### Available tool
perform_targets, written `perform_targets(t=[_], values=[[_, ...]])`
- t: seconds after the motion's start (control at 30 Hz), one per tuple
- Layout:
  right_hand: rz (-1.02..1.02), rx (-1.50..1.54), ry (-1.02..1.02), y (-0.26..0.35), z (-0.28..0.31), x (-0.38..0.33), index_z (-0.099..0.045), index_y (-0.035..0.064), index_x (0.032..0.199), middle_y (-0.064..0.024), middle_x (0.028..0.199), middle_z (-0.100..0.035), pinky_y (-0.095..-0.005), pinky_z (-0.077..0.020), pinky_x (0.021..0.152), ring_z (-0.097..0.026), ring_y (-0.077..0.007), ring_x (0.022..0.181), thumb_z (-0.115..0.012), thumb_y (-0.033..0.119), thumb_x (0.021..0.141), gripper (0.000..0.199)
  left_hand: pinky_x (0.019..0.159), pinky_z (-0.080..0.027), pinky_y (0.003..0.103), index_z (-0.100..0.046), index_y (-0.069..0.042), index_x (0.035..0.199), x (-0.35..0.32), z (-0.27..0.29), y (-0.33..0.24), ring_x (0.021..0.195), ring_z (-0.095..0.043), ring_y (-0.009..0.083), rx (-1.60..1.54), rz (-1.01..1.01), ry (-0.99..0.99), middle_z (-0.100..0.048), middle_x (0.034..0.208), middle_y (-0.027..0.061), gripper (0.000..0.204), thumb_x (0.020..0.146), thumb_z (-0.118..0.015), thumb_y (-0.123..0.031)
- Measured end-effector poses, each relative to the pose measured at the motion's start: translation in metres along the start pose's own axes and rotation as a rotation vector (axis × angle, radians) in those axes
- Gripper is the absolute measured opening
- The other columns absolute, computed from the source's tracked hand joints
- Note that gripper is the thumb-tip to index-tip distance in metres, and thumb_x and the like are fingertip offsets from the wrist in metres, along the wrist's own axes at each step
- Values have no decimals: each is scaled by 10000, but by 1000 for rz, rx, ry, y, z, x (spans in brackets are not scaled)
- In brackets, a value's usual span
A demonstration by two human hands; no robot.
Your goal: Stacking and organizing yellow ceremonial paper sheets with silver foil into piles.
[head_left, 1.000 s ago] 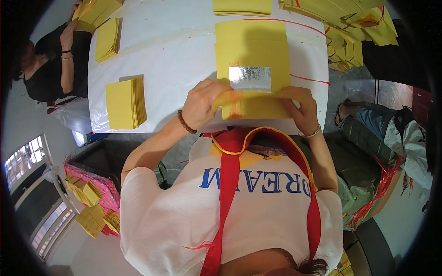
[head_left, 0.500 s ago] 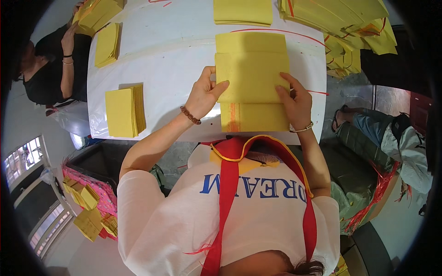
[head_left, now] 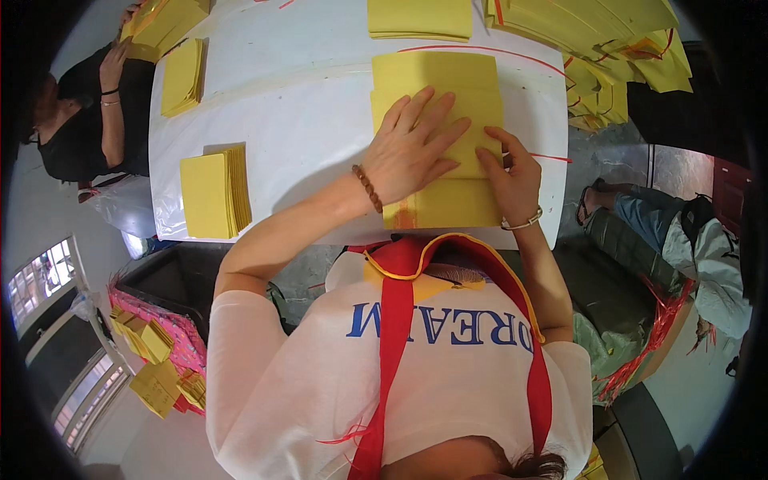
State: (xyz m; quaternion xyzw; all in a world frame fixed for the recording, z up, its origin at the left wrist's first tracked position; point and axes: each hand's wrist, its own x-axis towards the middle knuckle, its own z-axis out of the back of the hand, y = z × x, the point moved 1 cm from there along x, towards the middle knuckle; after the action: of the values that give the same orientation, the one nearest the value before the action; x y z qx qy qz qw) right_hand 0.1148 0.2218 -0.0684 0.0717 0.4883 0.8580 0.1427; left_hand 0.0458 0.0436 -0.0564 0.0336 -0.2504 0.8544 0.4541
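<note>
- Palm down and fingers spread, the left hand lies flat across the folded yellow sheet, pressing rather than gripping.
- Beside it, the right hand has thumb and curled forefinger at the sheet's right edge; whether they actually pinch the paper, I cannot tell from where I stand.
- That sheet lies on the worktop, close to the near edge and toward the near right corner. If the left palm pushed sideways while the right fingers held loosely, I'd expect the fold to skew or the paper to creep off that edge.
- Just past the sheet, a red string runs toward the right edge; paper sliding that way could trap it underneath.
- By the far edge sits a low yellow stack, with a looser yellow pile overhanging the far right corner; a knock might spill it.
- At the near left corner stands an upright-edged stack, well apart from both hands; a sweeping left forearm could topple it.
</note>
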Motion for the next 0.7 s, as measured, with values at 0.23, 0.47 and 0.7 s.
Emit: perform_targets(t=[0.23,0.47,0.7], values=[[377,-413,-13,23,16,-22,-554,123,1169,-87,1213,-508,-419,-373,879,-507,-234,1057,-657,214,762,429,1045,-202,464,-477,-153,1260,-7,-16,7,1286,-252,327,83,27,51,-325,1384,118,548,777,-620,-370],[445,-607,290,5,12,-40,-517,132,1229,-9,1339,-442,-565,-184,1021,-339,-215,1286,-571,322,827,447,961,-283,467,-472,-123,1267,-7,-4,2,1206,-323,330,62,-57,81,-340,1357,152,621,730,-650,-382],[317,-102,451,-6,27,-23,-476,87,1262,-100,1331,-444,-499,-235,1033,-332,-255,1291,-595,231,820,479,814,-415,346,-493,25,1182,0,-3,-18,1010,-475,287,495,-238,119,-498,1172,192,583,712,-625,-294]])
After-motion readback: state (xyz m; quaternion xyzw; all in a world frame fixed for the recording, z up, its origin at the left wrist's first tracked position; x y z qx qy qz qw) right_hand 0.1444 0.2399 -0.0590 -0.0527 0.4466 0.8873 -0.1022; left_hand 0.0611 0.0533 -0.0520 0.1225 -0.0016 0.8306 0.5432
